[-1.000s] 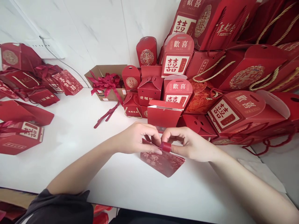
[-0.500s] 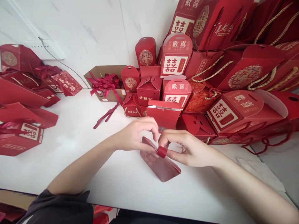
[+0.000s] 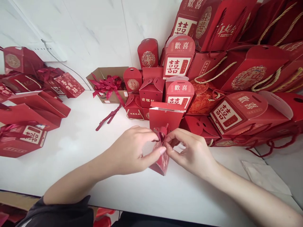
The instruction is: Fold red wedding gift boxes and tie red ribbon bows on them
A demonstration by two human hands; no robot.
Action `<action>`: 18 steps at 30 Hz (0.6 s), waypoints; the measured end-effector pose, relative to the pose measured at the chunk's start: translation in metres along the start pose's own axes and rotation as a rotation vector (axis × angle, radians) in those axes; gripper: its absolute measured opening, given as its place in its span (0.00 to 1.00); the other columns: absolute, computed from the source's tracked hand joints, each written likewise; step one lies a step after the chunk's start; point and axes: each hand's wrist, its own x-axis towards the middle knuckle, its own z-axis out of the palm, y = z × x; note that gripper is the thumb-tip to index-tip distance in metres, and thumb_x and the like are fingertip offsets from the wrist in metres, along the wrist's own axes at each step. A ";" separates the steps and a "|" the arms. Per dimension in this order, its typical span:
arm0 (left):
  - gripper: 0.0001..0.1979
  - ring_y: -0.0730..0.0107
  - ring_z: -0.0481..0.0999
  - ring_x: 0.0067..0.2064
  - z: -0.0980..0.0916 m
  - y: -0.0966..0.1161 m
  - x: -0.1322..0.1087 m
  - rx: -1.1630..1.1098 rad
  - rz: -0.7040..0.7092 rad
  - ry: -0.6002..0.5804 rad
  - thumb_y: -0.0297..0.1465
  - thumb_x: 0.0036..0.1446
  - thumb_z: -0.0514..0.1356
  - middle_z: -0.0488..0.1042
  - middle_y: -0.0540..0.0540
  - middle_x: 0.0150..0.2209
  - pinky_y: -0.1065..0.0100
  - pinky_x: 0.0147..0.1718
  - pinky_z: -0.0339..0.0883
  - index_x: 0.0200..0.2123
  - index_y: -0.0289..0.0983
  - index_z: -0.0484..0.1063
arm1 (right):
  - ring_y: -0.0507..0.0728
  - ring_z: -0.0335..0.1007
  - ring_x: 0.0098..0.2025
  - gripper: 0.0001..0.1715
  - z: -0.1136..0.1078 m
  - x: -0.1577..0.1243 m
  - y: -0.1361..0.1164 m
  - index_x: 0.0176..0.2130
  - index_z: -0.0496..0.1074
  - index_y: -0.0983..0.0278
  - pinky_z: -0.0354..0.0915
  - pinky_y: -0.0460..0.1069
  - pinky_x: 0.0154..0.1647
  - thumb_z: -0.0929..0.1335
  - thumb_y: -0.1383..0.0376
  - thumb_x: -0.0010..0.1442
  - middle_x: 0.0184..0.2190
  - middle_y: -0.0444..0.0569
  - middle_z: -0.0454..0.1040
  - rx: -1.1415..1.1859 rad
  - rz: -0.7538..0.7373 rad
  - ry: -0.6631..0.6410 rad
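A small red gift box (image 3: 162, 162) stands on the white table between my hands, one corner toward me. At its top is a dark red ribbon (image 3: 161, 136), partly covered by my fingers. My left hand (image 3: 138, 149) comes in from the left, thumb and forefinger closed on the ribbon. From the right, my right hand (image 3: 187, 148) pinches the ribbon too, its fingertips meeting the left thumb. How the ribbon runs between the fingertips is partly hidden.
Behind the hands stands a taller red box (image 3: 164, 118). Many red gift boxes (image 3: 178, 64) are stacked at the right and back. A cardboard carton (image 3: 107, 97) holds dark red ribbons, with a loose ribbon (image 3: 109, 118) beside it. More red boxes (image 3: 21, 138) stand at the left.
The small box has turned so that its narrow side faces me. The ribbon, before a short loop near the right fingers, now stands at the box top between both hands.
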 end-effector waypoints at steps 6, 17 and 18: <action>0.11 0.65 0.75 0.34 0.004 0.008 -0.007 0.120 -0.118 0.043 0.40 0.57 0.62 0.77 0.49 0.31 0.63 0.36 0.64 0.34 0.37 0.74 | 0.49 0.66 0.19 0.02 0.010 -0.006 -0.004 0.33 0.70 0.62 0.61 0.44 0.23 0.67 0.68 0.58 0.19 0.40 0.71 -0.079 0.079 0.075; 0.07 0.67 0.76 0.32 0.003 -0.004 -0.001 0.023 -0.195 0.071 0.28 0.58 0.59 0.79 0.49 0.31 0.67 0.32 0.66 0.33 0.38 0.78 | 0.52 0.71 0.26 0.08 0.005 -0.008 -0.007 0.39 0.75 0.62 0.66 0.47 0.29 0.66 0.63 0.65 0.28 0.46 0.78 0.000 0.034 0.016; 0.07 0.67 0.76 0.33 0.003 -0.006 0.002 -0.009 -0.200 0.077 0.28 0.58 0.59 0.79 0.49 0.31 0.67 0.32 0.66 0.34 0.38 0.79 | 0.54 0.72 0.29 0.07 0.003 -0.006 -0.005 0.40 0.74 0.61 0.67 0.48 0.31 0.66 0.63 0.65 0.30 0.47 0.77 -0.026 0.014 0.038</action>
